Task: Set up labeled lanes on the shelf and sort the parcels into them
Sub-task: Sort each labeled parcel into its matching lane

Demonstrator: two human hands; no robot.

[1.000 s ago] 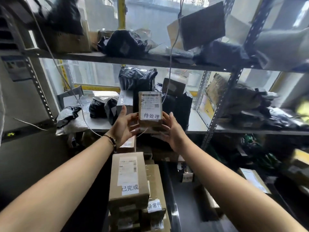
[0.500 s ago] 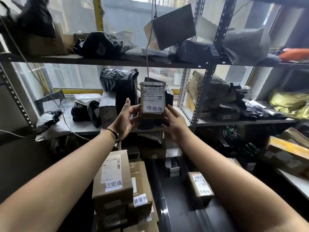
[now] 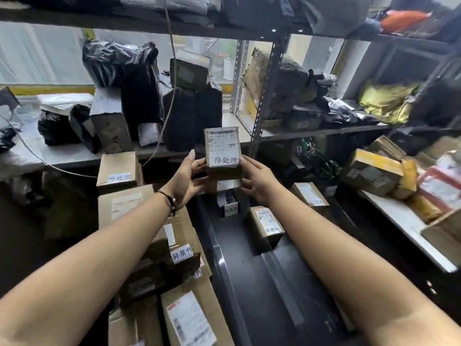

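Cardboard parcel (image 3: 222, 153) seems pinched between left hand (image 3: 185, 181) and right hand (image 3: 259, 182).

- A grey metal shelving rack (image 3: 268, 96) with perforated uprights fills the back of the room.
- Wide windows (image 3: 42, 53) behind it let in pale daylight.
- A yellow strip (image 3: 50, 89) runs along the sill.
- A thin cable (image 3: 172, 71) hangs down across the middle shelf.
- The low area at the left is dim.

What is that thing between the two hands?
A small cardboard parcel labelled 待处理, held between the left hand and right hand, in the head view.
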